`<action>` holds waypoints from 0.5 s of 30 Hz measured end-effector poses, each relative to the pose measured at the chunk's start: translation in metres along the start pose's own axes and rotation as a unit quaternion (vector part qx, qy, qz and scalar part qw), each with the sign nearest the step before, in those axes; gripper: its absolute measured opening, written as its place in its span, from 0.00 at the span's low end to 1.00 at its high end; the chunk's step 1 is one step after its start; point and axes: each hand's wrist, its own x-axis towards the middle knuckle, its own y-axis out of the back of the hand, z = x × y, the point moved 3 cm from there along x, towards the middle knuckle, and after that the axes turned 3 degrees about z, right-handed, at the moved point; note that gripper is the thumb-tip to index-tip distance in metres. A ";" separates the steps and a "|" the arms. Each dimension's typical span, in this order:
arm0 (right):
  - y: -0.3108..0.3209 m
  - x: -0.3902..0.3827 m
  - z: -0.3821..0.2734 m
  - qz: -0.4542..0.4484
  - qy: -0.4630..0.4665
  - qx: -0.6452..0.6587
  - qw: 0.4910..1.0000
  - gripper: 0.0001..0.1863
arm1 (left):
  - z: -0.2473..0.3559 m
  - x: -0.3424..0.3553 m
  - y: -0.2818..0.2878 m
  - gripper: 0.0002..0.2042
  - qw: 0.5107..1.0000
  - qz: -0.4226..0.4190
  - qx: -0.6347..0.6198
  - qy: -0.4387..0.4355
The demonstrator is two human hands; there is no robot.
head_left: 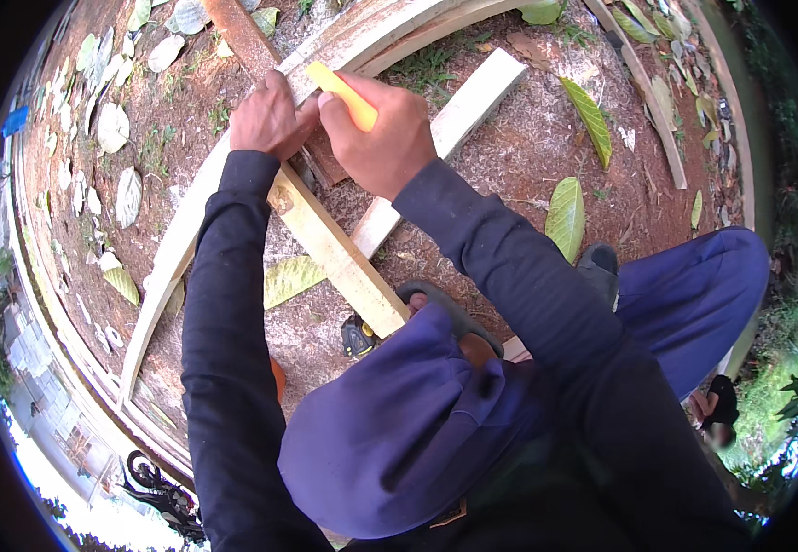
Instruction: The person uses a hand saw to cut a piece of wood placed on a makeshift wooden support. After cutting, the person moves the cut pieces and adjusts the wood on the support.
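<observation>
My left hand (270,120), fingers curled, presses down on a long curved wooden board (171,248) where other timbers cross it. Right beside it, my right hand (382,138) is closed around a flat yellow-orange tool (348,97); its kind I cannot make out. The tool's end rests against or just above the curved board. A straight pale timber (344,253) runs from under my hands toward my foot. Above my left hand, a reddish-brown plank (242,37) extends away. A small brown board (325,168) shows between my wrists, partly covered.
A whitish timber (482,97) lies diagonally beneath the straight one. Near my foot sits a black-and-yellow tape measure (358,337). Dry leaves (113,127) cover the reddish soil. A thin wooden strip (643,87) lies at right; another person (717,409) shows at the far right.
</observation>
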 end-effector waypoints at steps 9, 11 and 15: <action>0.080 -0.134 -0.015 -0.023 -0.065 -0.025 0.997 0.22 | -0.011 -0.018 -0.012 0.28 1.000 -0.026 0.008 0.011; 0.028 -0.048 0.001 0.017 -0.058 0.029 0.998 0.15 | 0.001 -0.002 -0.006 0.30 0.999 -0.036 0.013 0.013; -0.009 0.005 0.001 0.022 -0.010 -0.021 0.999 0.14 | -0.005 0.000 -0.007 0.30 1.000 -0.019 -0.016 0.005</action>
